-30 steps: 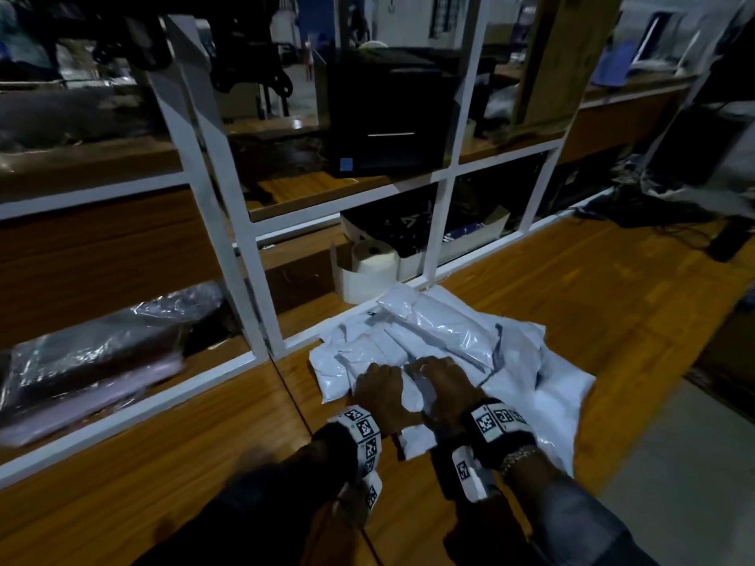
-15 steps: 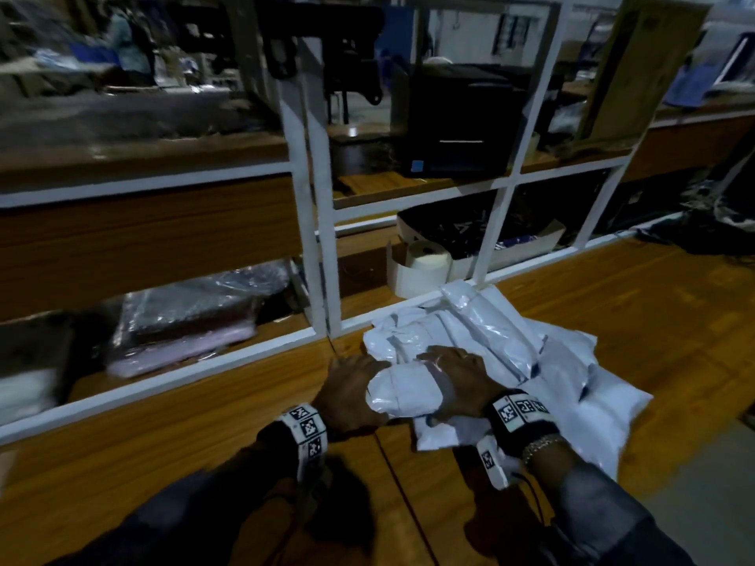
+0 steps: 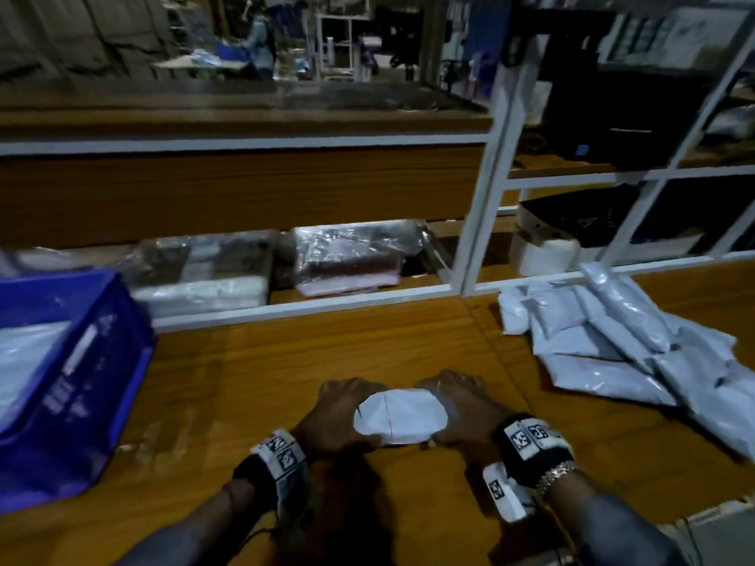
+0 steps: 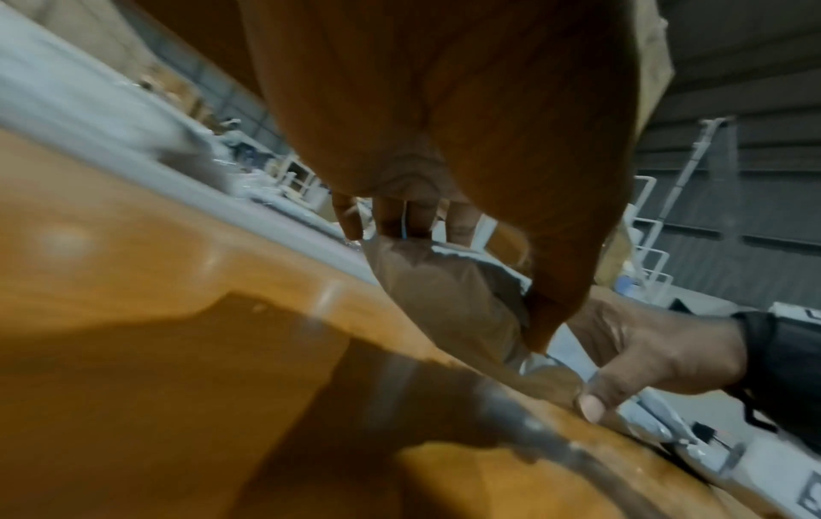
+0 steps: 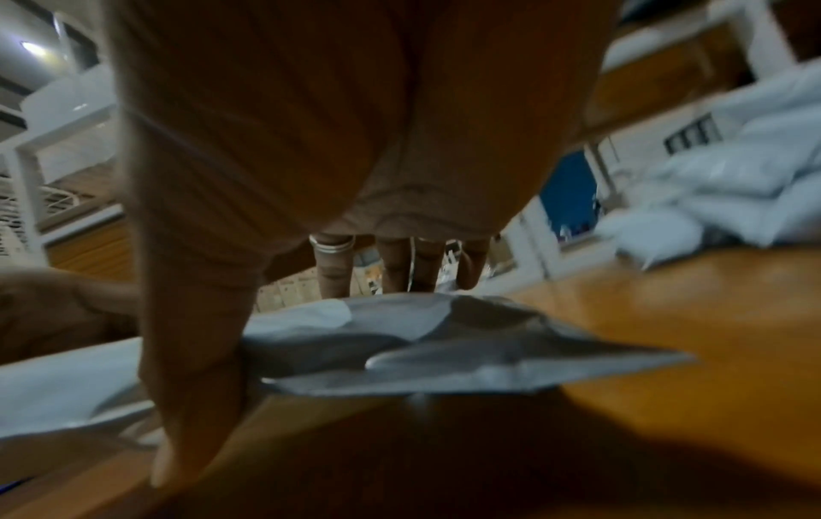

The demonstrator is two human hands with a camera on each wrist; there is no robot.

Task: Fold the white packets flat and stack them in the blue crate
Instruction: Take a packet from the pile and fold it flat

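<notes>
Packet in hand: white packet (image 3: 399, 416) lies on the wooden table (image 3: 327, 353), held between both hands, in front of the person.
Left hand (image 3: 335, 418): grips the packet's left end, fingers over the far edge, thumb at the near edge.
Right hand (image 3: 463, 410): grips the right end the same way, thumb down on the table side.
Left wrist view: shows the left thumb (image 4: 555, 309) pinching the packet's underside against the fingers, and the other hand's thumb tip touching the tabletop.
Right wrist view: shows a ring (image 5: 332, 244) on one finger and the packet's crumpled corner (image 5: 599, 361) jutting free past the hand; blurred, so the fold itself is probably unfinished.
Blue crate (image 3: 69, 386): at the table's left, well apart from the hands, white plastic inside.
Packet pile (image 3: 621, 345): loose white packets heaped at the right.
Shelf: clear-wrapped bundles (image 3: 347, 259) behind the white frame.
</notes>
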